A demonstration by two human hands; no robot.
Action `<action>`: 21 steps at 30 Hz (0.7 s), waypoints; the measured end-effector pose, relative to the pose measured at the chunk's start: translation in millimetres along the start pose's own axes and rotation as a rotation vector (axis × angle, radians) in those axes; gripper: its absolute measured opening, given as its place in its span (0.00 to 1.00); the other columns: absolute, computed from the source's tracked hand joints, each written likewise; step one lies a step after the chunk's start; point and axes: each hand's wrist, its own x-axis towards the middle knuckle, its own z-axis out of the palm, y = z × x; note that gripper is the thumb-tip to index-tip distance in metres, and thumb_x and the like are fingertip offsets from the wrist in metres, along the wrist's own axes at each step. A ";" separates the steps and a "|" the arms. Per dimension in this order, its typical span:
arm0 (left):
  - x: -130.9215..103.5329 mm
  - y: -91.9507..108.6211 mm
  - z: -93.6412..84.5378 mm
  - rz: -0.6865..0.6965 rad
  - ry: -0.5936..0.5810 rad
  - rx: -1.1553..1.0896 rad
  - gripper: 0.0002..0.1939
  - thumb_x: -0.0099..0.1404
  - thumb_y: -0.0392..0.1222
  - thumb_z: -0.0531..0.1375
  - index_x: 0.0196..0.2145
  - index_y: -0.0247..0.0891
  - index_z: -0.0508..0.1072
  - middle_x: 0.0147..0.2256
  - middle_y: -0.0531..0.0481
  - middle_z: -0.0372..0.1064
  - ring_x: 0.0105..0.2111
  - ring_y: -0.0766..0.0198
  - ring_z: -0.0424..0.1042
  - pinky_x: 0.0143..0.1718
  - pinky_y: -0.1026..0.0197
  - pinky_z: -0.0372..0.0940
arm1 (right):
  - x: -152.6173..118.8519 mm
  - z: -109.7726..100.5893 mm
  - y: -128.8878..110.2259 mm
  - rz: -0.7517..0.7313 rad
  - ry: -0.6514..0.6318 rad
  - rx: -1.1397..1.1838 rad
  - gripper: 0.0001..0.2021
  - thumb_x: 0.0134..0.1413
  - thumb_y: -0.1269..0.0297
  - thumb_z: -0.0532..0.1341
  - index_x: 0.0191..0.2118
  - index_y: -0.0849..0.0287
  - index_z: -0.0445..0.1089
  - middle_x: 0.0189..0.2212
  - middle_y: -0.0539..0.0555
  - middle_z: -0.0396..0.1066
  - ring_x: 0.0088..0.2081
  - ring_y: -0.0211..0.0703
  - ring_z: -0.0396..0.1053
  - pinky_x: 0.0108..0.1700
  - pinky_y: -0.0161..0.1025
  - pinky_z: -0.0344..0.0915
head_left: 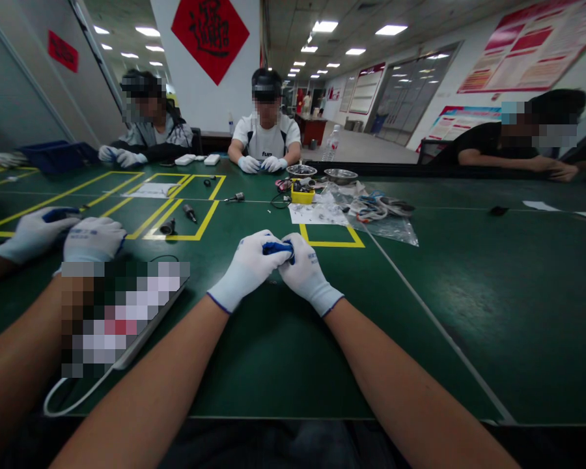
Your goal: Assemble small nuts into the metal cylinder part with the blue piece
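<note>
My left hand [249,266] and my right hand [306,270], both in white gloves with blue palms and blue cuff edges, meet over the green table [278,365]. Their fingers are curled inward and pressed together at the fingertips. Whatever lies between them, if anything, is hidden by the gloves. On the tabletop just below the fingers are tiny light specks, too small to name. Beyond my hands to the left lie dark and metal cylindrical parts [190,213], inside and beside yellow tape outlines [206,221].
At left, a neighbour's gloved hands [94,242] work near a blurred device [151,299] with a white cable. Ahead are a yellow box [303,195] of small parts, metal bowls [340,175], a bottle [331,143] and bagged cables [383,207]. Other people sit around the table.
</note>
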 end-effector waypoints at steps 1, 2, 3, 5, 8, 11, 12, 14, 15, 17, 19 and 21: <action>-0.1 -0.1 0.2 -0.005 0.004 -0.006 0.07 0.60 0.40 0.68 0.26 0.37 0.78 0.30 0.53 0.71 0.32 0.63 0.72 0.36 0.60 0.64 | -0.2 0.9 0.5 -0.003 0.007 -0.006 0.07 0.49 0.66 0.58 0.37 0.54 0.62 0.34 0.54 0.67 0.36 0.48 0.68 0.40 0.43 0.67; -0.3 -0.1 0.4 -0.006 0.004 -0.008 0.07 0.61 0.40 0.67 0.27 0.36 0.78 0.31 0.53 0.71 0.32 0.63 0.72 0.36 0.60 0.64 | -0.5 2.0 1.2 -0.003 0.015 -0.010 0.07 0.49 0.67 0.57 0.37 0.54 0.62 0.34 0.54 0.67 0.36 0.48 0.68 0.41 0.43 0.68; -0.5 -0.1 0.4 -0.002 0.001 0.000 0.06 0.61 0.39 0.67 0.27 0.36 0.78 0.31 0.53 0.71 0.32 0.63 0.72 0.36 0.60 0.64 | -1.0 3.1 1.9 0.000 0.020 -0.015 0.08 0.49 0.67 0.57 0.38 0.54 0.62 0.35 0.54 0.67 0.37 0.48 0.68 0.41 0.44 0.68; -1.2 0.2 0.2 0.026 -0.023 0.059 0.06 0.62 0.38 0.67 0.28 0.37 0.80 0.31 0.52 0.72 0.32 0.63 0.72 0.37 0.60 0.64 | -2.3 5.4 3.6 0.010 0.021 -0.030 0.08 0.49 0.68 0.58 0.37 0.54 0.62 0.35 0.54 0.67 0.37 0.48 0.68 0.41 0.44 0.68; -2.4 1.4 -0.6 0.108 -0.063 0.214 0.08 0.65 0.38 0.65 0.28 0.38 0.81 0.31 0.51 0.72 0.32 0.62 0.72 0.36 0.59 0.64 | -4.0 7.7 5.3 0.026 -0.009 -0.062 0.07 0.50 0.68 0.59 0.37 0.54 0.62 0.36 0.55 0.67 0.36 0.48 0.67 0.40 0.44 0.68; -3.6 2.6 -0.9 0.172 -0.070 0.282 0.10 0.67 0.39 0.63 0.28 0.39 0.82 0.32 0.49 0.73 0.32 0.61 0.72 0.36 0.58 0.64 | -5.3 7.7 5.1 0.034 -0.017 -0.086 0.06 0.51 0.68 0.59 0.37 0.54 0.62 0.37 0.55 0.67 0.37 0.48 0.68 0.40 0.44 0.68; -3.9 3.0 -0.8 0.181 -0.071 0.273 0.10 0.68 0.39 0.63 0.29 0.39 0.82 0.32 0.49 0.73 0.33 0.61 0.72 0.36 0.59 0.65 | -5.6 7.4 4.9 0.038 -0.010 -0.091 0.07 0.51 0.68 0.59 0.37 0.54 0.62 0.37 0.55 0.67 0.37 0.48 0.68 0.41 0.44 0.68; -4.4 4.0 -0.1 0.181 -0.078 0.242 0.10 0.68 0.38 0.63 0.29 0.39 0.82 0.33 0.49 0.73 0.34 0.61 0.73 0.37 0.59 0.65 | -6.4 6.7 4.5 0.047 0.000 -0.097 0.08 0.51 0.68 0.60 0.38 0.54 0.63 0.37 0.55 0.68 0.37 0.49 0.68 0.41 0.45 0.69; -4.5 4.6 0.5 0.171 -0.079 0.228 0.10 0.68 0.38 0.62 0.29 0.39 0.81 0.33 0.49 0.73 0.34 0.61 0.73 0.37 0.59 0.65 | -6.7 6.4 4.4 0.052 0.000 -0.099 0.08 0.50 0.68 0.60 0.38 0.54 0.63 0.37 0.56 0.68 0.38 0.49 0.68 0.42 0.45 0.69; -4.8 6.0 2.0 0.130 -0.070 0.205 0.10 0.67 0.37 0.63 0.27 0.38 0.79 0.33 0.50 0.73 0.34 0.61 0.73 0.37 0.59 0.65 | -7.0 6.0 4.7 0.062 -0.006 -0.102 0.09 0.50 0.68 0.60 0.39 0.55 0.63 0.38 0.56 0.68 0.38 0.49 0.68 0.42 0.45 0.69; -4.8 7.5 3.7 0.069 -0.041 0.187 0.09 0.65 0.37 0.63 0.26 0.38 0.78 0.33 0.50 0.73 0.34 0.61 0.73 0.38 0.58 0.65 | -6.7 6.1 5.1 0.067 -0.018 -0.104 0.09 0.50 0.67 0.61 0.39 0.55 0.63 0.38 0.56 0.68 0.38 0.50 0.68 0.42 0.45 0.69; -4.5 9.1 5.2 -0.001 -0.007 0.189 0.07 0.63 0.36 0.64 0.27 0.38 0.77 0.33 0.50 0.74 0.34 0.61 0.73 0.39 0.58 0.65 | -5.9 6.5 5.5 0.065 -0.035 -0.112 0.10 0.49 0.67 0.62 0.39 0.55 0.64 0.39 0.57 0.68 0.39 0.50 0.69 0.42 0.46 0.69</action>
